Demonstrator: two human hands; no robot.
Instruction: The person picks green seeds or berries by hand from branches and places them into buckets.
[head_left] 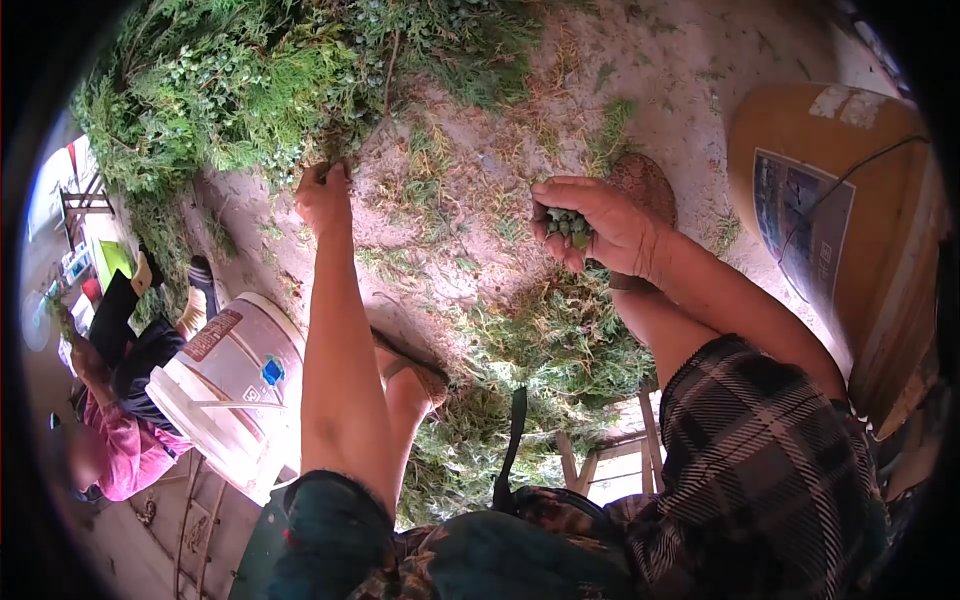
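Note:
My left hand [325, 200] reaches to the lower edge of a large heap of leafy evergreen branches [240, 95], which bear clusters of small bluish-green cones. Its thumb and fingers are pinched together at the tips of the greenery; exactly what they grip is partly hidden. Over the floor to the right, my right hand [605, 225] is cupped closed around a handful of small green cones [568, 222], some showing between the fingers.
Loose sprigs [560, 335] lie around my feet on the littered floor [700, 50]. At left stands a white bucket [245, 365], with a seated person in a pink top [140, 450] beyond it. A large tan container [890, 220] with a label stands at right.

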